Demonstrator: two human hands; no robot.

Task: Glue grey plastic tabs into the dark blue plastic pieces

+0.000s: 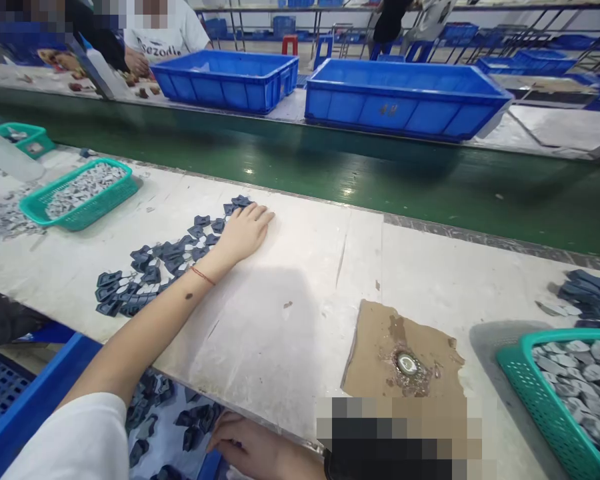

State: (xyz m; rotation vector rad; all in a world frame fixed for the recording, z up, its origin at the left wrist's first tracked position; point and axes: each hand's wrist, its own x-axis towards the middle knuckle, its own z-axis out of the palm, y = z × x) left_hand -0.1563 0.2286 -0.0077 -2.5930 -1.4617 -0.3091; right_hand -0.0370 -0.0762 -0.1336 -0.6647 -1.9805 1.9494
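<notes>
My left hand [247,231] reaches across the white tabletop, palm down with its fingers stretched out. It lies at the far right end of a long spread of small dark blue-grey pieces [173,253], mixed with small white parts. Whether it touches the nearest pieces is partly hidden beneath it. Below the table's front edge, my right hand [247,443] is at the rim of a blue bin [211,463], its visible fingers bent and apart. More dark pieces [195,423] lie in this bin on a pale lining. I see nothing held in either hand.
Green baskets of pale pieces stand at left [123,193] and right [523,373]. A cardboard piece [373,340] carries a wet round spot. More dark pieces [590,293] lie far right. Beyond a green belt [280,157] are blue crates [405,100] and a person [190,33].
</notes>
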